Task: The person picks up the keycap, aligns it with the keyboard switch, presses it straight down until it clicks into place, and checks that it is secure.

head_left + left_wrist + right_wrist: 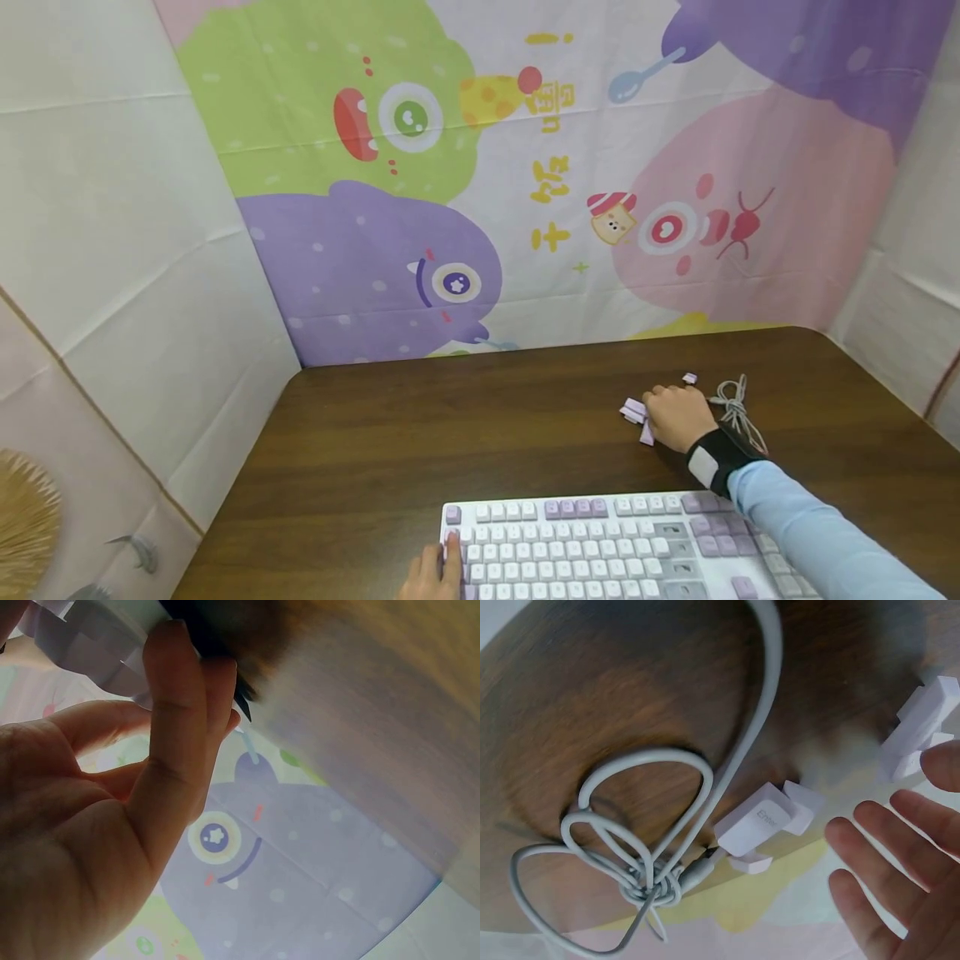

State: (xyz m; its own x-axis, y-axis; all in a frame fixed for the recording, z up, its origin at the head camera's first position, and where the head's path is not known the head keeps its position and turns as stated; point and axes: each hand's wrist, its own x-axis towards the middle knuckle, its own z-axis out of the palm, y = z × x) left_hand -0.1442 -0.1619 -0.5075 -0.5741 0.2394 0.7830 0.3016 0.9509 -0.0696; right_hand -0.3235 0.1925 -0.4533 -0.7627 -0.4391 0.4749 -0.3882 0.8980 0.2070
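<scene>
A white and lilac keyboard (570, 550) lies near the front of the table. Its left edge is held by my left hand (431, 575), one finger lying along the top at the corner. In the left wrist view the left hand (97, 802) has fingertips against the keyboard's side (90, 652); the thumb is mostly cut off. My right hand (678, 417) is over the table behind the keyboard, beside loose lilac keycaps (633, 410). The right wrist view shows the right hand (907, 862) with fingers extended, holding nothing visible, between an Enter keycap (761, 821) group and other keycaps (922, 724).
A grey tied cable (735, 404) lies just right of my right hand. One more keycap (689, 378) sits behind it. Several grey spots on the keyboard lack keycaps. A patterned cloth (525, 208) hangs at the back edge of the brown table (420, 433).
</scene>
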